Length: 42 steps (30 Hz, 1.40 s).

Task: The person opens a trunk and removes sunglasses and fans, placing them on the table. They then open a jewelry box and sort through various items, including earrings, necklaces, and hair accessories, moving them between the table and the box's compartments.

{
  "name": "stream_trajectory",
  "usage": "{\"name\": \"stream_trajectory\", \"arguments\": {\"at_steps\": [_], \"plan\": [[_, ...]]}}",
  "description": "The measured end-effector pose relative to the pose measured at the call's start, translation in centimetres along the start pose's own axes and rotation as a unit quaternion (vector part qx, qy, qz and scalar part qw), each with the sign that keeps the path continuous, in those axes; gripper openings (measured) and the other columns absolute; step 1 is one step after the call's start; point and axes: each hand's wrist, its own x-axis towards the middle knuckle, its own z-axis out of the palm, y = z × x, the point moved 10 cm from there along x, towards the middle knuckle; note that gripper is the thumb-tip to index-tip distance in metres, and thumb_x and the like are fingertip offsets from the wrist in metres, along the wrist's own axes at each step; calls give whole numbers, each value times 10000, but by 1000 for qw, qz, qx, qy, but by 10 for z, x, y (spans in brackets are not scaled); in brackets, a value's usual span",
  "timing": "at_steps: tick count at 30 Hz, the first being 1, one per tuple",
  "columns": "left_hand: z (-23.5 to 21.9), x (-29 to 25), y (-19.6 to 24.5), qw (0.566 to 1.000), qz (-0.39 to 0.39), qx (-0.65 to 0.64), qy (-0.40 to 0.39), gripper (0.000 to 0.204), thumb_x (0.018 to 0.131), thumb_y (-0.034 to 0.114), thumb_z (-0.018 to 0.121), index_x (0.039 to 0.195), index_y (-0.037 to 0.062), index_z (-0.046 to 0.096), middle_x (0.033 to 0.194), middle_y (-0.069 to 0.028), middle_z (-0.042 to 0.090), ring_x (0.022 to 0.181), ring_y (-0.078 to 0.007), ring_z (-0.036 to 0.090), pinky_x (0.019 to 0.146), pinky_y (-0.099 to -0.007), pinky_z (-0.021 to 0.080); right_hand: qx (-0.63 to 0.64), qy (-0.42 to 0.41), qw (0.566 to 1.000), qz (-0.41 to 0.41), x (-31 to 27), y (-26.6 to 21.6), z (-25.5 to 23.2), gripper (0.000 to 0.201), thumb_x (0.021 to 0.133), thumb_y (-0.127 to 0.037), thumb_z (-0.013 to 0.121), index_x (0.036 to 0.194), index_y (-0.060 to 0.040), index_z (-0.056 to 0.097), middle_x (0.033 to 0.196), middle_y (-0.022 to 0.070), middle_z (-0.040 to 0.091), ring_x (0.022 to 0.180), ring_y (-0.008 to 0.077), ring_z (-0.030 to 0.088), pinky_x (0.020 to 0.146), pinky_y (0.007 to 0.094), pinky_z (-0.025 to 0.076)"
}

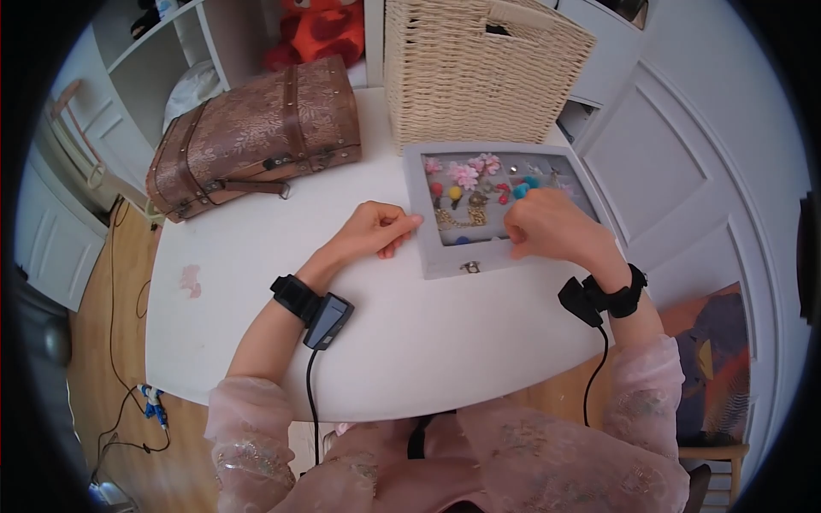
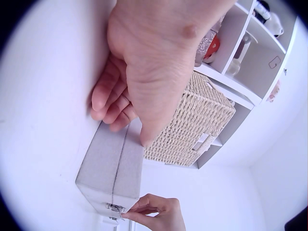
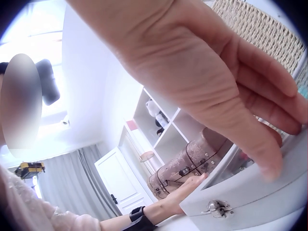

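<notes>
A grey display box [image 1: 444,259] with a clear window in its lid lies on the table; flower ornaments [image 1: 463,175] and a gold chain [image 1: 463,217] show inside. My left hand [image 1: 376,229] is at its left side, loosely curled. The thumb touches the lid edge, and the other fingers [image 2: 108,91] hang beside the box in the left wrist view. My right hand [image 1: 552,227] is over the front right of the lid. In the right wrist view its thumb lies at the lid's front edge, with the fingers [image 3: 264,72] loosely bent above. A metal clasp [image 3: 219,208] is on the box front.
A brown patterned case [image 1: 265,128] lies at the back left of the white table [image 1: 282,231]. Behind the box stands a woven basket [image 1: 470,85]. A panelled wall [image 1: 676,162] rises close on the right. Cables [image 1: 312,393] hang from both wrist cameras.
</notes>
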Motion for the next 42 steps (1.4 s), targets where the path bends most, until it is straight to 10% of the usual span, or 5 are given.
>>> {"name": "stream_trajectory", "arguments": {"at_steps": [13,21,30,42], "plan": [[1,2,-1,1000,15,-6,-14,411,905,362,583,662,30,574,555,-2,528,455,-67,526,401,-197,400,181,-8,980,87,-5,39,12,340,592,-324,812,720,-66,630,566,53,595,573,185,603,522,300,426],[0,2,-3,1000,-1,-7,0,425,893,373,597,663,16,590,528,-8,523,446,-72,517,395,-207,393,503,38,853,136,-20,93,35,166,793,-136,717,805,-4,617,677,28,612,574,64,562,532,200,445],[2,0,1,1000,-10,9,-11,387,912,342,576,688,26,587,576,-3,537,467,-68,523,413,-200,398,409,210,871,172,-28,129,36,160,786,-121,719,747,3,625,587,-6,574,509,41,461,473,203,366],[2,0,-1,1000,-12,1,-8,384,922,312,569,666,25,571,575,1,541,455,-57,503,412,-193,373,399,199,876,185,-28,126,38,155,788,-111,716,736,-8,613,585,-39,537,529,15,427,491,182,354]]}}
